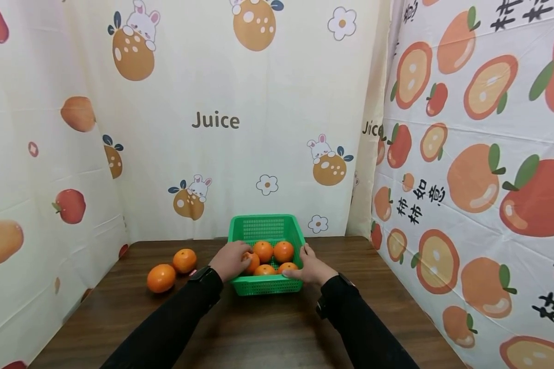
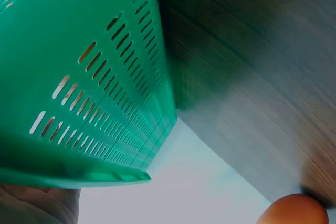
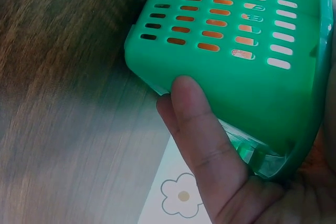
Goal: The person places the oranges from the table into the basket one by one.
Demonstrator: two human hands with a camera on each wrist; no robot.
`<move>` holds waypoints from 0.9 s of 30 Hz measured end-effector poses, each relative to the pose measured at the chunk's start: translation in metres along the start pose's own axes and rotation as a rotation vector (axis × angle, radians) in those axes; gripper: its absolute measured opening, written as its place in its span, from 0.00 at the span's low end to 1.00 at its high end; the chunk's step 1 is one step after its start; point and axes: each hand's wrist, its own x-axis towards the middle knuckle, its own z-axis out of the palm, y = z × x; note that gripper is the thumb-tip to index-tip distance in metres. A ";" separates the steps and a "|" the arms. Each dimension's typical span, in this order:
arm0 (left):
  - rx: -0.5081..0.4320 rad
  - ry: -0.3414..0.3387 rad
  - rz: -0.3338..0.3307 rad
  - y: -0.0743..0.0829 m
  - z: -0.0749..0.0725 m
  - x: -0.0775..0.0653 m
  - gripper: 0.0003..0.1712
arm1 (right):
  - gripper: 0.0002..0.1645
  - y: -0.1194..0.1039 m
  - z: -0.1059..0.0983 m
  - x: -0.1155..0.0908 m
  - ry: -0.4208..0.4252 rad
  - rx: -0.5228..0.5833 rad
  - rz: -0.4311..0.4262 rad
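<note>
Near the desk's (image 1: 268, 333) back edge, the right hand (image 1: 316, 269) clamps the green plastic basket (image 1: 268, 288) at its right side, probably steadying it, while the left hand (image 1: 230, 260) grips a mandarin (image 1: 251, 264) inside.

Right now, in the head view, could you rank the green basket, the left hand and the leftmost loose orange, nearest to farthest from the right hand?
From the right hand:
1. Green basket: touching it, on its left.
2. Left hand: across the basket, at its left rim.
3. Leftmost loose orange: on the table, farther left than the left hand.
</note>
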 end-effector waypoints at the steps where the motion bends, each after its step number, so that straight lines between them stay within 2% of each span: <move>1: 0.001 0.002 -0.004 0.000 -0.002 -0.002 0.12 | 0.71 0.000 0.000 0.001 0.001 -0.003 0.002; 10: 0.041 0.043 0.022 0.001 -0.010 -0.017 0.11 | 0.70 -0.002 -0.004 -0.003 0.005 -0.019 -0.004; 16: 0.028 0.059 0.024 0.000 -0.012 -0.029 0.11 | 0.70 -0.001 -0.002 -0.001 0.000 -0.028 -0.003; 21: 0.017 0.064 -0.004 -0.004 -0.013 -0.038 0.14 | 0.70 -0.001 -0.001 -0.001 0.006 -0.065 -0.012; 27: -0.031 0.058 -0.078 -0.011 -0.014 -0.048 0.15 | 0.70 -0.001 0.000 -0.001 0.001 -0.069 -0.010</move>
